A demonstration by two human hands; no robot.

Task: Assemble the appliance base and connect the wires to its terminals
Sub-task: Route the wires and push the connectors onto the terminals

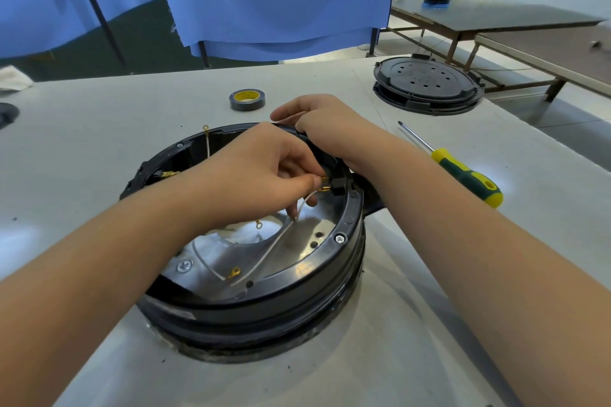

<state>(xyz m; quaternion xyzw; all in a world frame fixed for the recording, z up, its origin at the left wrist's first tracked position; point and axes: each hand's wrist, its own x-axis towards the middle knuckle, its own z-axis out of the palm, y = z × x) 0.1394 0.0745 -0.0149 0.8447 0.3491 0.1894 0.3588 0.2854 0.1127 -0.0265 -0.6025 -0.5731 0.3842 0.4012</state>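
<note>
Appliance base (330, 261) sits w/ open side up near the counter's (99, 149) front edge, roughly mid-width. Left hand (264, 172) pinches a thin white wire (281, 238) by its brass connector, right at the terminals (325, 188) on the inner right wall. Right hand (330, 129) is curled over the far rim, steadying it. Wire looks light, floppy, springy: best held at the metal tip, not the lead. Tips are small, prob. slippery. Base looks rigid, fairly heavy; grip by the rim. Screwdriver (463, 172) lies toward the right edge, tape roll (247, 99) behind the base.
</note>
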